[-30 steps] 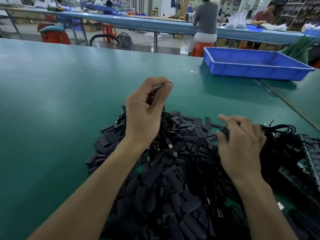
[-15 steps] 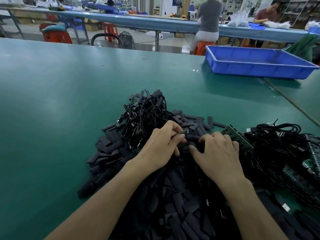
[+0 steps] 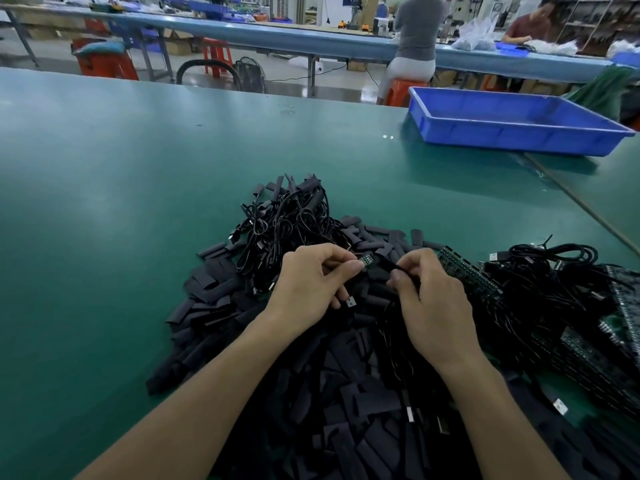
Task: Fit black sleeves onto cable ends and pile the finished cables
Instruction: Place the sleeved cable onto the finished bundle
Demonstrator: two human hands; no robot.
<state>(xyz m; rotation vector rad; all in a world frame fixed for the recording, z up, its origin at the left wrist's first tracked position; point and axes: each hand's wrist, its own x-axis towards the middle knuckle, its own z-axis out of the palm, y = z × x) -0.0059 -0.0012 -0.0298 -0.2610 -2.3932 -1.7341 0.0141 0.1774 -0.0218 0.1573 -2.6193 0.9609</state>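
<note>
In the head view, our only view, we find both hands low over the green surface (image 3: pixel 104 209), close together above a broad heap of loose sleeves (image 3: pixel 346 403). Our left hand (image 3: pixel 311 284) pinches a cable end (image 3: pixel 367 261), a small green board, between thumb and forefinger. Our right hand (image 3: pixel 434 306) is curled too, nipping what we take for a black sleeve (image 3: pixel 393 266) just beside that end. The two are near but, as far as we can tell, not yet joined, so we judge this cable to be at the fitting step.

Behind the hands lies a tangle of finished cables (image 3: pixel 291 220), their dark ends pointing up, so some work is done. To the right a larger mass of unsleeved cables (image 3: pixel 561 292), with bare green boards showing, waits its turn. With so many sleeves unused, we reckon most of the job remains. A blue tray (image 3: pixel 512 133) sits well apart at the far right.
</note>
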